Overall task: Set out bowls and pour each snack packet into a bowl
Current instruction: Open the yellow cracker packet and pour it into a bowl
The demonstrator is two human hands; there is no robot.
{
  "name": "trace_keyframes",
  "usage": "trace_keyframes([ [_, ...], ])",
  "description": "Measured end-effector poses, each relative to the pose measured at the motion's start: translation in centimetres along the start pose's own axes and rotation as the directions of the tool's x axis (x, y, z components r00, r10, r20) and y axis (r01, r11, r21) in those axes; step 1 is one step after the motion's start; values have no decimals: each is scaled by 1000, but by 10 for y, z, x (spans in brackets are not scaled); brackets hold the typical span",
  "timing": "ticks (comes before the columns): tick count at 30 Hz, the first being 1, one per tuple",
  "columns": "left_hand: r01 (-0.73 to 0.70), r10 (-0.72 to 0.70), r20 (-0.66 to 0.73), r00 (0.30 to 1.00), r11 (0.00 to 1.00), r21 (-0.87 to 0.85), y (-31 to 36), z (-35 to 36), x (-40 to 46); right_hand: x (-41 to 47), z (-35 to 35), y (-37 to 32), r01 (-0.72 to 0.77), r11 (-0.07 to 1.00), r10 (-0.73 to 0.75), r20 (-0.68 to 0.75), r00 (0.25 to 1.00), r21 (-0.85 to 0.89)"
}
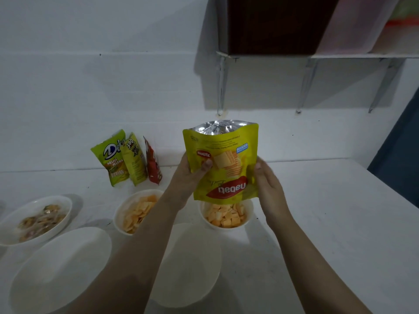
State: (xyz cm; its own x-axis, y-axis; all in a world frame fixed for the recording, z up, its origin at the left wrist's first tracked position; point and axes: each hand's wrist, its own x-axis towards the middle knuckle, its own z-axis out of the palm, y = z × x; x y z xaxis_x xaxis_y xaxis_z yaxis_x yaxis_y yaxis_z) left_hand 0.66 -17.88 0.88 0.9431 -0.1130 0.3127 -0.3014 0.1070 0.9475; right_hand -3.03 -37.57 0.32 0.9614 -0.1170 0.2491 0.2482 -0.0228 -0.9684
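Nearest the camera, two empty white bowls stand on the bench [328,223]: a left bowl [61,270] and a middle bowl [188,264]. Beyond them stand three filled bowls: a wafer bowl [226,215] of orange cubes, a chip bowl [133,211], and, far left, a sweets bowl [36,219] that appears to hold wrapped pieces.

Directly above the wafer bowl, both hands hold a yellow packet [223,162] upside down. The left hand [192,171] grips its left edge with the thumb across the front. The right hand [267,180] is at its right edge with fingers behind; whether it grips or only steadies cannot be told. The packet's printing reads inverted, the mouth points down at the bowl, and the silver base gusset faces up.

Step in hand: emptying this packet, judged near completion, since no pieces are seen falling. The next move likely calls for a shake, setting the packet aside, then taking an unopened one.

Farther back, against the wall, stand a green packet [112,158], a second green packet [135,159] and a red packet [153,165], just beside one another.
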Motion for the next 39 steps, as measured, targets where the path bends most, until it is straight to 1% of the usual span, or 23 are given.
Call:
trace_keyframes([
  [1,-2,2,10,1000,1000,4,-1,-1,0,1,1,-2,19,1000,-19,-15,1000,17],
  [3,3,-3,37,999,1000,0,-1,-2,-1,4,2,-7,49,999,-49,26,998,0],
  [6,39,-34,81,996,998,-57,6,-2,-1,8,-1,-13,70,997,-72,40,997,42],
  [9,52,-46,63,997,994,-96,17,-3,3,11,-2,-20,66,995,-75,112,991,76],
  [12,47,-43,49,998,995,-91,23,-3,6,16,-4,-28,61,989,-71,70,995,135],
  [15,53,-53,14,999,998,-27,26,-1,6,24,-6,-37,103,987,-111,66,992,121],
  [18,50,-50,-55,997,999,-8,24,-1,4,30,-2,-41,130,984,-128,-16,992,124],
  [20,61,-62,-50,997,998,-21,23,-1,2,31,-1,-41,143,982,-137,-57,989,124],
  [22,77,-79,-45,996,996,-34,24,-1,2,31,-2,-40,149,976,-143,-48,988,157],
  [24,61,-64,-83,995,997,-40,28,-1,3,30,-5,-39,106,977,-113,29,993,183],
  [26,34,-41,-128,991,998,-56,31,-2,5,29,-4,-36,18,985,-39,123,992,169],
  [27,32,-39,-141,989,998,-54,33,-3,5,29,-3,-33,-3,989,-17,135,991,151],
  [29,38,-44,-142,989,998,-41,35,-3,6,29,-3,-33,-18,989,1,116,993,147],
  [33,35,-38,-114,993,999,-31,32,-3,3,30,-2,-41,-63,983,35,161,986,175],
  [36,39,-39,-91,995,999,2,33,-3,2,33,1,-46,-57,988,46,81,996,142],
  [39,70,-71,-88,994,997,-12,36,-5,2,34,3,-50,-57,988,50,52,997,143],
])
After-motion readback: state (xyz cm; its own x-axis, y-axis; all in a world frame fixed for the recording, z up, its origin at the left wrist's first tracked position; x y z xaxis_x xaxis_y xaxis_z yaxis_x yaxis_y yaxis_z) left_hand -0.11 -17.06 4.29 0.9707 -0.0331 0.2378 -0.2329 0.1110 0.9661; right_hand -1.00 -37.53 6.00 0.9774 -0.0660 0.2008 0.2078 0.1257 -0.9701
